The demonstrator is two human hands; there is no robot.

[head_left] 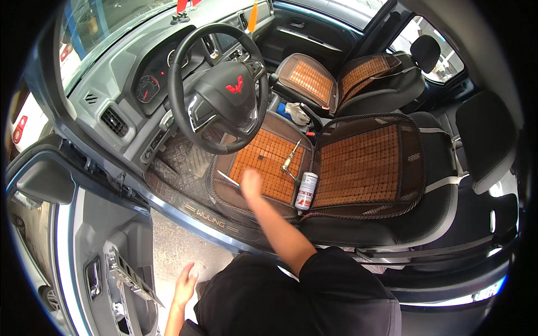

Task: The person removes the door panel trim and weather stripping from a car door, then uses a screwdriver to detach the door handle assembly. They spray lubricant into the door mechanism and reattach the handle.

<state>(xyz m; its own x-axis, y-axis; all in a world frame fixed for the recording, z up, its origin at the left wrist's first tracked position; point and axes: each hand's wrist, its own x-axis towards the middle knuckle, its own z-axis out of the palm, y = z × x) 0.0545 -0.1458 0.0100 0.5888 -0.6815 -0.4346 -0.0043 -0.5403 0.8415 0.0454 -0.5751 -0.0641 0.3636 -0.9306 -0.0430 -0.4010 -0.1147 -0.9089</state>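
Note:
My right hand [251,182] reaches over the driver's seat cushion [263,148], which has a woven wooden-bead cover. Motion smears its fingers. A thin pale stick-like piece [228,178] ends right beside that hand; whether I grip it cannot be made out. To the right on the cushion lies a slim tool [290,158] with a pale handle, and a spray can [306,191] rests on its side against the backrest. A small dark piece [261,158] sits mid-cushion. Low at the left, my left hand [185,285] hangs by the door, fingers stretched and nothing in them.
A black steering wheel [218,89] stands over the seat's front. The open door [112,252] at left has a loosened-looking trim panel [131,280]. White gloves [297,113] and something blue lie between the seats. The door sill [210,221] runs below the cushion.

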